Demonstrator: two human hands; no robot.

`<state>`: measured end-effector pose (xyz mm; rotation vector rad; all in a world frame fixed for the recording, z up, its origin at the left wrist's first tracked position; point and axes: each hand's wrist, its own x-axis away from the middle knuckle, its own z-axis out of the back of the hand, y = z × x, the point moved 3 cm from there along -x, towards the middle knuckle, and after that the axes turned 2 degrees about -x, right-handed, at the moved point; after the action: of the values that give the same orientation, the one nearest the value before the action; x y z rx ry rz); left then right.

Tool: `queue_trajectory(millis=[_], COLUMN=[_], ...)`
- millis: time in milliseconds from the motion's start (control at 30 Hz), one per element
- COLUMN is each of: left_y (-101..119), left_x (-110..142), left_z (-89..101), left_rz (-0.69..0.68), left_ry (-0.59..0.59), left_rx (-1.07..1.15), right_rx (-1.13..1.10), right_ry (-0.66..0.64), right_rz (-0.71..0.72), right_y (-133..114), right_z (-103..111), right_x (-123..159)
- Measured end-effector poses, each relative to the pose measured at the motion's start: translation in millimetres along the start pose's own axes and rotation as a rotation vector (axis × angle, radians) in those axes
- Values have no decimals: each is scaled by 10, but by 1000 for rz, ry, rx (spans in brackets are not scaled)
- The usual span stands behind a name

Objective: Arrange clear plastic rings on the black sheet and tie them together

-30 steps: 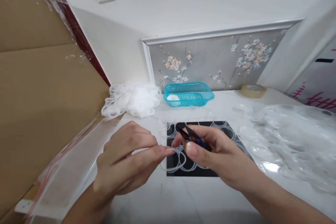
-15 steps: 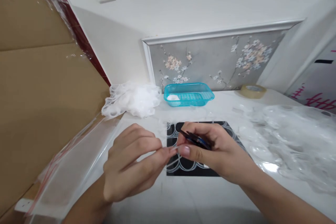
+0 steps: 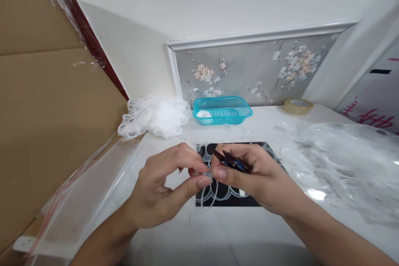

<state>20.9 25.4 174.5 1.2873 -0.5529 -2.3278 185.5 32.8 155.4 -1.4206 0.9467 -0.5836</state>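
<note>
The basket (image 3: 222, 119) and tape (image 3: 297, 107) stand behind the black mat (image 3: 229, 202). The right hand (image 3: 260, 176), partly hiding the mat, clasps snips (image 3: 231, 161); a thin loop (image 3: 215, 195) hangs nearby. Whether the left hand's (image 3: 168, 187) nearly meeting fingertips (image 3: 205, 181) pinch it, I cannot tell.

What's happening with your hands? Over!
Right hand: gripping dark snips. Left hand: close beside it. Thin pale loop: hanging where they meet, can't tell which pinches it. Hands partly covering black patterned mat.
</note>
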Motion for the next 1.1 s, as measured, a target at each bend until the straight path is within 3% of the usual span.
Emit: queue_trajectory(millis=[200,433,767,1100], left_y=[6,73,88,-8], left_x=[-5,-1,13,44], left_z=[-19,-27,-1,-23], left_rz=[-112,-132,-96,-151], left_ry=[69,150,132,127], left_rx=[-59,-159,-212,-235], right_rx=[-193,-385,-375,-464], right_ry=[-33,-76,-16,43], right_rz=[-46,-68,-49,-91], right_y=[126,266,337,326], right_z=[-18,-59,-56,-59], right_x=[-53,-95,-124,-123])
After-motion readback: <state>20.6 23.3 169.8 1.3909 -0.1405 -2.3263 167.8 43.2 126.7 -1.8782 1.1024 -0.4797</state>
